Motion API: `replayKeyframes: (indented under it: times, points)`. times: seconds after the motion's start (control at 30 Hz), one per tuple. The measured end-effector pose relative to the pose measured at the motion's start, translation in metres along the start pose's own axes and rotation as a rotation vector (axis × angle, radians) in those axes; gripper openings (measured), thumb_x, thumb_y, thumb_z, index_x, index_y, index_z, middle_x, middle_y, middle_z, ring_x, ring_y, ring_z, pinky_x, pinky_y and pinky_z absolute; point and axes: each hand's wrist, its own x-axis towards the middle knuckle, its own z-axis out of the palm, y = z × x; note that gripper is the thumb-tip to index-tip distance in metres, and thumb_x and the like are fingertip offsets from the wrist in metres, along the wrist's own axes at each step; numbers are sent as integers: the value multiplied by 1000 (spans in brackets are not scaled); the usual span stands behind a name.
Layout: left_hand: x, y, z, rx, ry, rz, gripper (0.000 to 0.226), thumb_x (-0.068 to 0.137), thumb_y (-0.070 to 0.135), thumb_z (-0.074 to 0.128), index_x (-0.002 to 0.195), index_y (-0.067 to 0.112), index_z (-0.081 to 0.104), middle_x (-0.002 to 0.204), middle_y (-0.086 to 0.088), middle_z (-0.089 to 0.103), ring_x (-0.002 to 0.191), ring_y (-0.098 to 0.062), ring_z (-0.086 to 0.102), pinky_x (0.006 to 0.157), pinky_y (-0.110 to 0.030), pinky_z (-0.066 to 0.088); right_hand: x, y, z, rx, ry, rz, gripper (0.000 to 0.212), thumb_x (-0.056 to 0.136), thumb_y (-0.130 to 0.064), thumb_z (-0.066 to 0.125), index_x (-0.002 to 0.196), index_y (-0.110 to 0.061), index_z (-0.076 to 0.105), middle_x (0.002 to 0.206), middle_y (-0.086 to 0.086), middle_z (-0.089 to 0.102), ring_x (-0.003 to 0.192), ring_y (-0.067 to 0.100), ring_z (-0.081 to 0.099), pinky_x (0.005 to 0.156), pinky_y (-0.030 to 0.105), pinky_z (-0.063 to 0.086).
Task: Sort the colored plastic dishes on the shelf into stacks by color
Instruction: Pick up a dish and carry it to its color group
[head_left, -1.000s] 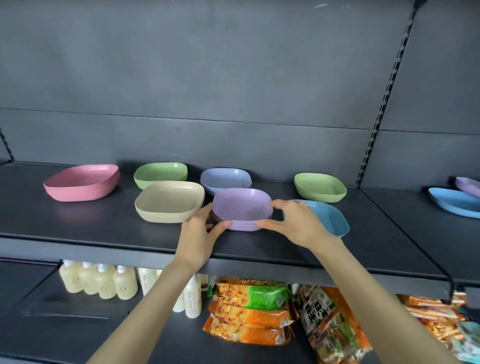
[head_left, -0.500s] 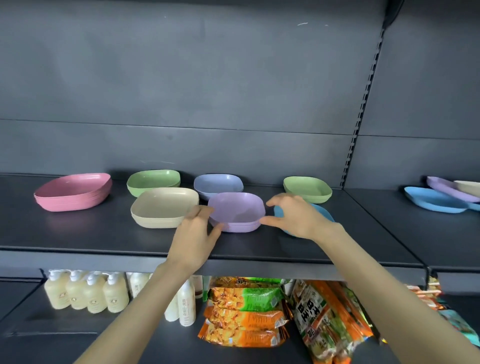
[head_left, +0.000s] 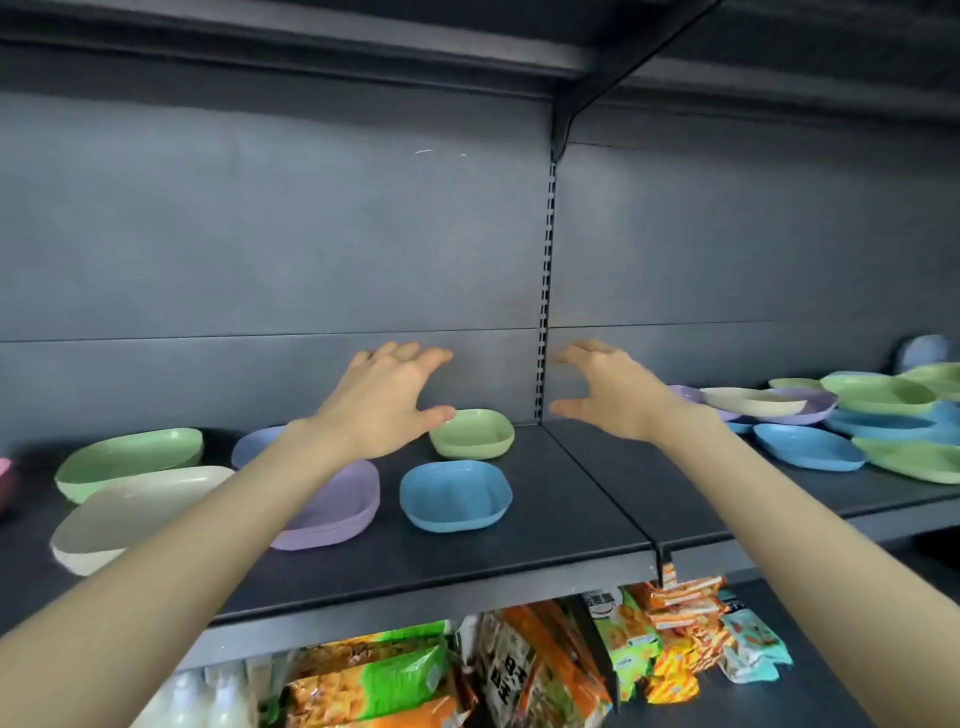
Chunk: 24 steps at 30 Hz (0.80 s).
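The left hand (head_left: 387, 400) and the right hand (head_left: 610, 392) are held above the shelf (head_left: 519, 561) with fingers spread apart and nothing gripped, while the purple dish (head_left: 343, 499), blue dish (head_left: 454, 493) and green dish (head_left: 472, 432) are seen resting apart beneath the left hand, and mixed dishes (head_left: 878, 395) are heaped at far right.
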Motion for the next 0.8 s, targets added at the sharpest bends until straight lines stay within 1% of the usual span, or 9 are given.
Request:
replayKeyframes:
  times: [0.13, 0.3, 0.4, 0.5, 0.6, 0.8]
  points:
    - [29, 59, -4, -116, 8, 45, 68, 88, 48, 58, 145, 24, 31, 148, -2, 37, 137, -24, 30, 110, -35, 22, -27, 59, -35, -37, 56, 58, 59, 87, -33, 64, 140, -19, 41, 147, 3, 35, 131, 26, 37, 101, 39, 39]
    - [58, 148, 1, -154, 37, 91, 66, 89, 48, 56, 145, 25, 30, 147, 0, 39, 134, -21, 31, 107, -34, 23, -69, 134, -75, -59, 95, 111, 60, 87, -36, 65, 139, -16, 42, 145, 2, 36, 129, 25, 39, 100, 42, 41]
    - [71, 201, 12, -136, 24, 111, 67, 90, 49, 54, 147, 26, 27, 151, 1, 33, 139, -21, 25, 110, -35, 20, -93, 180, -91, -89, 89, 134, 60, 88, -39, 63, 139, -15, 42, 145, 2, 36, 131, 26, 37, 100, 42, 40]
    - [80, 245, 27, -144, 1, 113, 67, 90, 49, 53, 147, 26, 26, 152, 1, 32, 139, -20, 25, 110, -35, 20, -111, 222, -99, -92, 80, 143, 58, 87, -34, 63, 138, -14, 43, 142, 7, 38, 129, 29, 39, 99, 41, 40]
    - [93, 277, 39, -136, -33, 114, 65, 91, 48, 52, 147, 27, 26, 150, 1, 34, 136, -20, 28, 109, -35, 22, -122, 260, -104, -78, 48, 153, 60, 86, -32, 66, 138, -11, 44, 141, 10, 39, 130, 32, 38, 102, 37, 37]
    - [136, 317, 58, -149, -38, 118, 65, 91, 47, 53, 147, 26, 26, 150, 1, 35, 137, -18, 28, 108, -33, 22, -116, 321, -103, -48, 64, 153, 58, 86, -30, 66, 138, -14, 44, 146, 6, 37, 129, 29, 39, 100, 35, 38]
